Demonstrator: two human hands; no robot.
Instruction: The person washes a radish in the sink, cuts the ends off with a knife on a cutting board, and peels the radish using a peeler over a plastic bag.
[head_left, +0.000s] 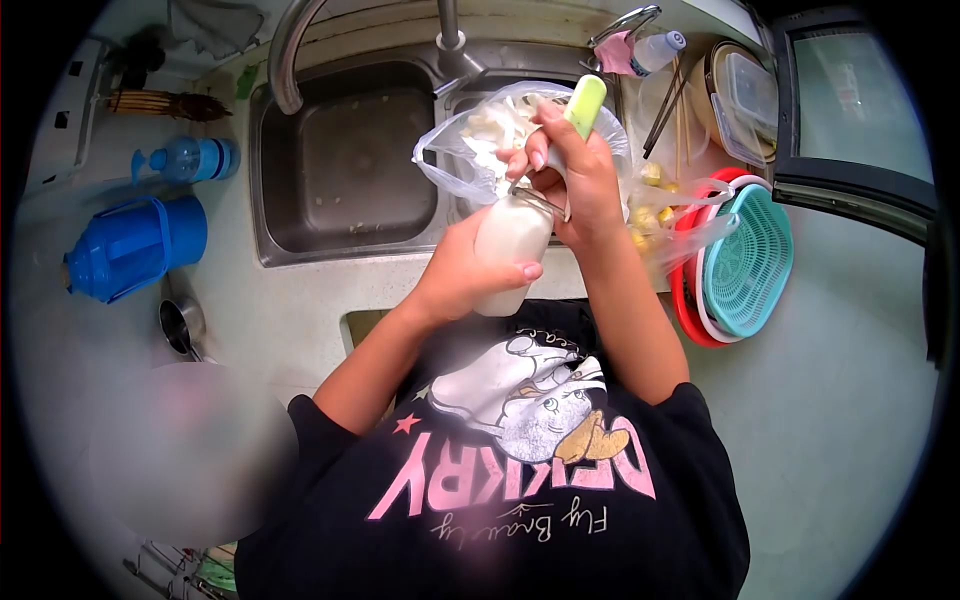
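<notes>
My left hand [462, 268] is wrapped round a peeled white radish [513, 243], with the thumb lying across its near side. In my right hand [583, 178] is a peeler [587, 103] with a pale green handle pointing up and away. Its metal blade lies at the radish's upper end, though the fingers partly cover it. Just beyond, a thin plastic bag [450, 168] sits open over the right sink basin, with white peelings [497, 125] heaped in it.
A steel sink basin [345, 165] lies to the left under a curved faucet [286, 60]. A blue thermos [135, 248], a blue bottle [195, 159] and a small steel pot [181, 325] stand left. Colored baskets [748, 262] and a bag of yellowish pieces [655, 215] are at right.
</notes>
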